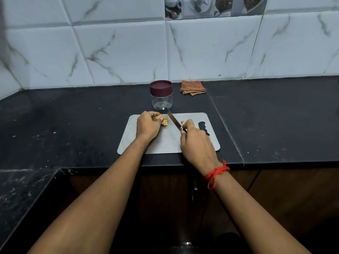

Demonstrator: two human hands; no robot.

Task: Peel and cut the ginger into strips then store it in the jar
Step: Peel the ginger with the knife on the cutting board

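Note:
A grey cutting board (165, 142) lies on the black counter. My left hand (147, 125) grips a knobbly piece of ginger (163, 120) at the board's far left. My right hand (196, 142) holds a knife (173, 119) by the handle, with the blade pointing away toward the jar and lying just right of the ginger. A small yellow ginger bit (182, 122) sits beside my right fingers. A clear jar (161, 95) with a maroon lid on it stands just beyond the board.
A folded orange checked cloth (193, 87) lies by the tiled wall, right of the jar. The black counter (275, 116) stretches to both sides, and its front edge runs just under the board.

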